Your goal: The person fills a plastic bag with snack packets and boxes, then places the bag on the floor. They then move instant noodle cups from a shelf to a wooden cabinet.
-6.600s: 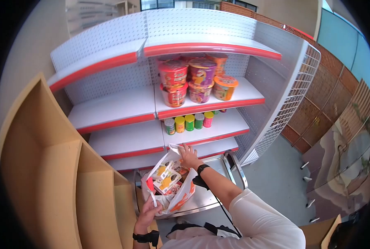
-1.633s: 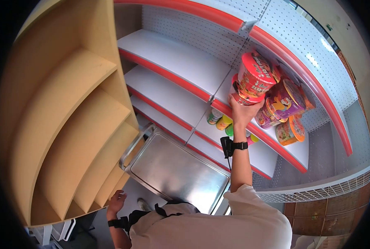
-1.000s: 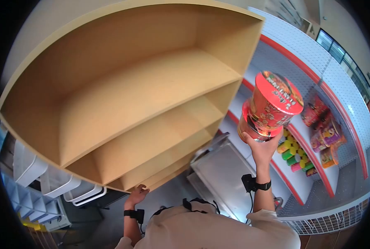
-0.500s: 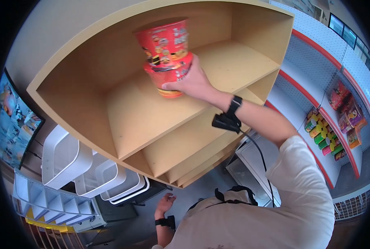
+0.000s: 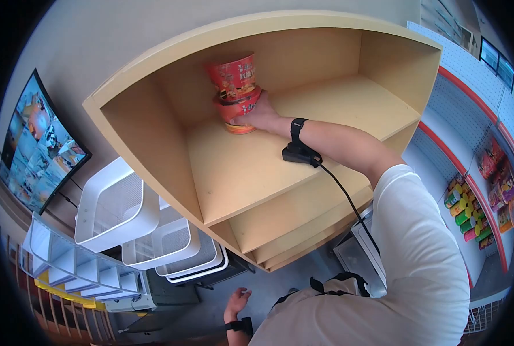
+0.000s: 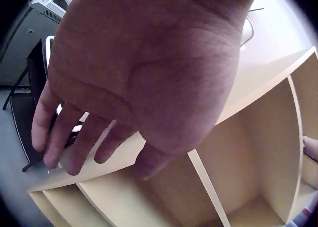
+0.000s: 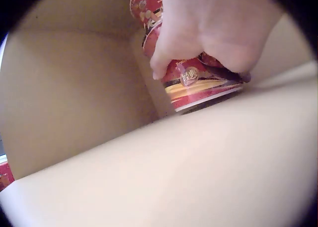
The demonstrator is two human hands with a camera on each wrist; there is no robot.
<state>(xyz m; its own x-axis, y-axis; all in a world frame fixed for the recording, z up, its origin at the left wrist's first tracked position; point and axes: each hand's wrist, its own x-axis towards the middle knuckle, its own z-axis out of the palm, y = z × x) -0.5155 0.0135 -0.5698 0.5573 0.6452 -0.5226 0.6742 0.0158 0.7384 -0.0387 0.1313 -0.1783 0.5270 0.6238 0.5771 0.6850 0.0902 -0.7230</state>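
Two red noodle tubs stand stacked in the upper compartment of the wooden shelf [image 5: 303, 144], toward its left end. My right hand [image 5: 261, 113] grips the lower tub [image 5: 234, 108] round its side; the upper tub [image 5: 234, 75] rests on top of it. In the right wrist view the lower tub [image 7: 198, 85] has its base at the shelf board, and my fingers and thumb span it from above. Low in the head view, my left hand [image 5: 238, 301] hangs by the body with nothing in it. The left wrist view shows that palm [image 6: 144, 73] with fingers loosely extended.
White baskets [image 5: 118, 207] hang left of the wooden shelf, below a wall screen [image 5: 40, 144]. At the right, a white rack [image 5: 435, 167] with red edges holds snack tubs and small cans. A metal cart [image 5: 360, 256] stands beneath.
The right hand took the two stacked red tubs from the white rack and carried them left into the wooden shelf. The view turned left; the bag is out of view.
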